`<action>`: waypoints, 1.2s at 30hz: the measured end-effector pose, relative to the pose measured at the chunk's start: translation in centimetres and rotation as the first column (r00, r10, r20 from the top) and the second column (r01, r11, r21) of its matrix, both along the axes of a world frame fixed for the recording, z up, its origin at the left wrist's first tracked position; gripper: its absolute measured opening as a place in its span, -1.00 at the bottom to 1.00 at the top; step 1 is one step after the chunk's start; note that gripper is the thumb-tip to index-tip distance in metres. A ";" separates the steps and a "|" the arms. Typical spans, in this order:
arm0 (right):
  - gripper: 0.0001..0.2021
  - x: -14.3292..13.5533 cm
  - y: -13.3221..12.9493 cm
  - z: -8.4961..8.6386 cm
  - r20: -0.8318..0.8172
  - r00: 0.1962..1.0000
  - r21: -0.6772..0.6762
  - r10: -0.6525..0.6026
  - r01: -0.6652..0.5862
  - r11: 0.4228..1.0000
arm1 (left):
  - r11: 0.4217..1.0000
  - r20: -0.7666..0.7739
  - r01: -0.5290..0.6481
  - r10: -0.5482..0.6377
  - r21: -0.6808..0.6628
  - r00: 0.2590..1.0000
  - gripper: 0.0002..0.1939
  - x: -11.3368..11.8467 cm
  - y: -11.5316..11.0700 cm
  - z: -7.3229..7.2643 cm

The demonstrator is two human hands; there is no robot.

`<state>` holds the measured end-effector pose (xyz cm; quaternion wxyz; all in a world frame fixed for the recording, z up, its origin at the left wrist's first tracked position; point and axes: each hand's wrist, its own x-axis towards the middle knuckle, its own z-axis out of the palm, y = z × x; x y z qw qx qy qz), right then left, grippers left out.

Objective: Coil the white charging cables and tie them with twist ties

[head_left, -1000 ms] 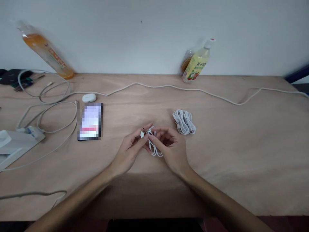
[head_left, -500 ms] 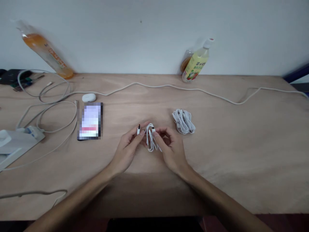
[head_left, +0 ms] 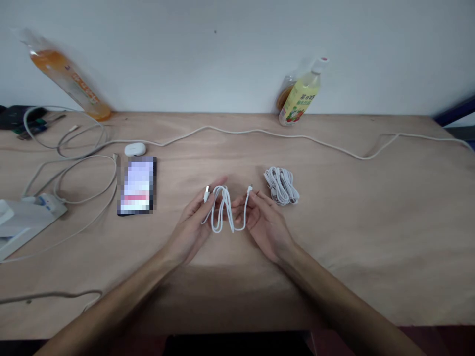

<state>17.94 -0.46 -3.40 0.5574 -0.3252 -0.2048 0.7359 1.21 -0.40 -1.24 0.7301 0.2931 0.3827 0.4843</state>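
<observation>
A thin white USB cable [head_left: 217, 217] hangs in loose loops between my two hands, just above the desk. My left hand [head_left: 192, 222] pinches one end, with a plug showing a metal tip standing up past the thumb. The loops lie against the fingers of that hand. In my right hand [head_left: 267, 222] the other end is held between thumb and fingers, its small white plug pointing up. To the right of that hand a coiled bundle of white cables [head_left: 282, 186] rests on the desk.
Left of my hands lie a phone [head_left: 137, 185] and a white earbud case [head_left: 135, 149]. A power strip [head_left: 33, 225] with tangled cables is farther left. An orange drink bottle [head_left: 70, 81] and a yellow-labelled bottle [head_left: 301, 96] lean by the wall. A long white cable [head_left: 256, 131] crosses the desk.
My hands have moved apart, and the cable's loops now spread open between them. The plug in my right hand has moved right, away from the loops.
</observation>
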 end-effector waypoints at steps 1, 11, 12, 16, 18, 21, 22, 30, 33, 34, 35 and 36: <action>-0.71 0.0 0.0 0.0 -0.015 1.000 -0.007 0.005 -0.006 1.000 | 1.000 0.019 -0.006 0.006 -0.004 1.000 -0.65 0.0 0.0 0.1; -0.76 0.7 0.6 -0.8 0.018 1.000 -0.078 0.009 -0.008 0.997 | 1.000 0.054 0.025 -0.025 0.007 0.998 -0.37 -0.3 0.3 -0.4; -0.76 0.8 0.6 -0.7 0.051 0.999 -0.073 0.007 -0.003 0.997 | 0.999 0.061 0.036 -0.037 0.010 0.997 -0.34 -0.3 0.3 -0.4; -0.71 0.8 0.5 -0.3 0.095 0.995 -0.043 0.017 -0.013 0.999 | 0.997 0.089 0.075 -0.076 0.014 0.993 -0.29 -0.3 0.2 -0.5; -0.70 0.8 0.3 0.0 0.071 0.996 -0.042 0.052 -0.049 0.998 | 0.997 0.090 0.079 -0.079 0.011 0.993 -0.31 -0.2 0.1 -0.5; -0.68 0.7 0.2 0.1 0.037 0.996 -0.055 0.080 -0.078 0.995 | 0.997 0.059 0.077 -0.078 0.006 0.995 -0.41 -0.1 0.0 -0.5; -0.66 0.6 0.2 0.0 0.027 0.997 -0.055 0.077 -0.076 0.996 | 0.997 0.045 0.078 -0.078 0.005 0.996 -0.45 -0.1 0.0 -0.5; -0.60 0.6 0.4 -0.3 0.047 0.996 -0.073 0.073 -0.069 0.995 | 0.996 0.004 0.083 -0.083 0.033 0.997 -0.57 0.0 -0.2 -0.8; -0.57 0.6 0.3 0.0 0.029 0.995 -0.082 0.096 -0.094 0.992 | 0.996 -0.001 0.078 -0.078 0.035 0.997 -0.60 0.0 -0.2 -0.9; -0.58 0.6 0.2 0.1 0.030 0.993 -0.076 0.113 -0.110 0.991 | 0.997 -0.002 0.076 -0.076 0.031 0.997 -0.61 0.0 -0.1 -0.9; -0.59 0.7 0.2 0.2 0.035 0.990 -0.067 0.134 -0.131 0.989 | 0.997 -0.001 0.072 -0.072 0.023 0.997 -0.62 0.0 -0.1 -0.9; -0.61 0.7 0.1 0.3 0.044 0.986 -0.056 0.160 -0.158 0.986 | 0.998 0.002 0.069 -0.069 0.013 0.998 -0.63 -0.1 -0.1 -0.9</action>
